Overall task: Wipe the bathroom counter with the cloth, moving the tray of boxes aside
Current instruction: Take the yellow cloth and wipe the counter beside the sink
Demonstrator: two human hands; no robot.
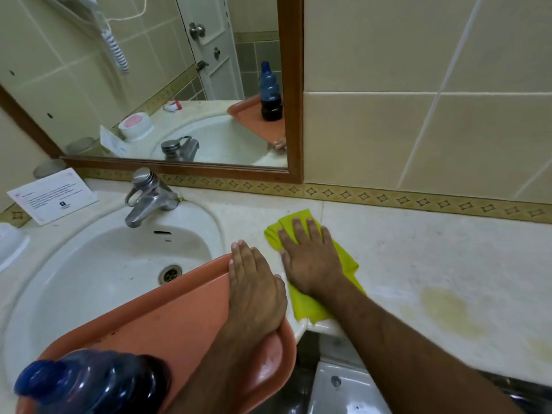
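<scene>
An orange plastic tray (167,318) lies across the front of the white sink (98,264), overhanging the counter's front edge. My left hand (254,288) holds the tray's right rim, palm on top, thumb over the edge. A dark blue bottle (92,380) stands on the tray at the near left. No boxes are visible on it. My right hand (310,261) presses flat, fingers spread, on a yellow-green cloth (346,258) lying on the cream counter (433,252) just right of the sink.
A chrome faucet (149,198) stands behind the basin. A printed card (53,195) leans at the back left, and a white dish (9,243) sits at the left edge. A yellowish stain (445,309) marks the counter. The mirror (149,79) hangs above.
</scene>
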